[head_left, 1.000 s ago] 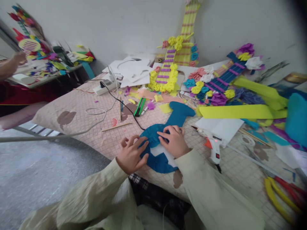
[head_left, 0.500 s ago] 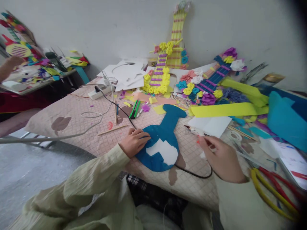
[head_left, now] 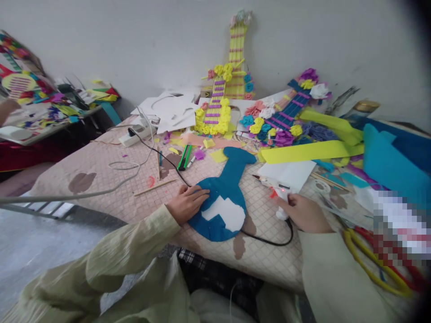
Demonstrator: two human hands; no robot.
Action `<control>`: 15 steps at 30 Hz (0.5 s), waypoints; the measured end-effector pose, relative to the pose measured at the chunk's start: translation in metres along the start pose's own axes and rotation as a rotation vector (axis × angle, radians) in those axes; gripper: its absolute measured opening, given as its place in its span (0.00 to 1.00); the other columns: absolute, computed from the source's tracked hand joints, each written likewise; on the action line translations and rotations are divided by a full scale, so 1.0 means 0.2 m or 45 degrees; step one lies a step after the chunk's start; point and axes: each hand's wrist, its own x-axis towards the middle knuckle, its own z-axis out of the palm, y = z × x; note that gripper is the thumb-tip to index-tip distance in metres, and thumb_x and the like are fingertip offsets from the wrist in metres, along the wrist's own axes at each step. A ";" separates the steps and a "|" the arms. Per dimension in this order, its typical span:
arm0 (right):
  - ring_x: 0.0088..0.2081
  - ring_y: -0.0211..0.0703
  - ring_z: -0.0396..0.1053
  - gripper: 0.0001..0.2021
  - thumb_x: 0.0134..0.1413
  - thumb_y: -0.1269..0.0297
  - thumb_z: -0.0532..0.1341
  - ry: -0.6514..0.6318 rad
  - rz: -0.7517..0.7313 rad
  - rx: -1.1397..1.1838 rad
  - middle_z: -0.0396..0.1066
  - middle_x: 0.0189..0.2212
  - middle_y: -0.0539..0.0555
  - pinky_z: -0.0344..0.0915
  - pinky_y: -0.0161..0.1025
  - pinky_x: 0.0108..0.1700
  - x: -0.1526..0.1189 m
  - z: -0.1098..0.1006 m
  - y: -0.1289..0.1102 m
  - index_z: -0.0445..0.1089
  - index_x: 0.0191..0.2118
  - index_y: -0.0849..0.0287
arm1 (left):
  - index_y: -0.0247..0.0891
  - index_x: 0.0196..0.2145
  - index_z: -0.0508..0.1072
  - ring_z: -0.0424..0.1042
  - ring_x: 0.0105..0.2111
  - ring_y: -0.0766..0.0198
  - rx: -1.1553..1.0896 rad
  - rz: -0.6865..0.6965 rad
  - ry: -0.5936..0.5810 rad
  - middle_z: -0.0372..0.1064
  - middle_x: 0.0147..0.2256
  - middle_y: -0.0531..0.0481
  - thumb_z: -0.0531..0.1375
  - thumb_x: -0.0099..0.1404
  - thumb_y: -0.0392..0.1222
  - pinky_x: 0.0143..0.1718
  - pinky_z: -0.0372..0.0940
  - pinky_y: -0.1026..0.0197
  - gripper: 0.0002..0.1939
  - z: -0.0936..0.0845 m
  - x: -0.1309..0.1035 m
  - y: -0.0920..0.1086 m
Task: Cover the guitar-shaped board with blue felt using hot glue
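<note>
A blue guitar-shaped cutout (head_left: 232,175) with a white patch (head_left: 229,213) on its round body lies on the patterned tablecloth (head_left: 266,224). My left hand (head_left: 188,202) rests on the left edge of the body, palm down with its fingers stretched out. To the right of the cutout, my right hand (head_left: 305,211) has its fingers closed round a small white glue gun (head_left: 280,192) with a red trigger and a small red light. The gun's nozzle points left, above folded white paper (head_left: 292,172). A black cord (head_left: 274,244) curves below the gun.
Decorated paper guitars (head_left: 215,105) stand along the wall. A green cutter (head_left: 185,157), a power strip (head_left: 138,134) and coloured scraps lie behind the cutout. Yellow-handled scissors (head_left: 373,269) are at the right. Another person's hand (head_left: 8,110) is at the far-left table.
My right hand has closed on the glue gun, which now shows more clearly and turned slightly. My left hand has stayed on the blue cutout. The camera view has shifted slightly.
</note>
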 end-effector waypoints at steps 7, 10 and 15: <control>0.25 0.44 0.65 0.17 0.45 0.47 0.56 0.246 0.139 0.634 0.69 0.22 0.53 0.58 0.38 0.26 -0.09 -0.06 0.00 0.66 0.28 0.58 | 0.39 0.53 0.62 0.58 0.52 0.54 0.008 -0.056 0.003 0.60 0.54 0.51 0.44 0.66 0.34 0.51 0.52 0.51 0.19 0.03 -0.03 0.01; 0.23 0.40 0.64 0.18 0.43 0.48 0.60 0.231 0.147 1.283 0.68 0.22 0.51 0.59 0.36 0.24 -0.10 -0.05 -0.02 0.65 0.34 0.58 | 0.41 0.52 0.63 0.59 0.50 0.54 -0.025 -0.052 0.033 0.62 0.53 0.51 0.46 0.65 0.35 0.50 0.53 0.52 0.19 0.02 -0.03 0.00; 0.18 0.34 0.58 0.13 0.45 0.55 0.60 0.230 -0.080 1.787 0.62 0.17 0.46 0.54 0.32 0.19 -0.05 -0.12 -0.15 0.64 0.34 0.59 | 0.39 0.50 0.66 0.59 0.50 0.54 -0.081 -0.018 0.034 0.64 0.52 0.49 0.47 0.64 0.37 0.49 0.56 0.52 0.18 -0.02 0.01 0.00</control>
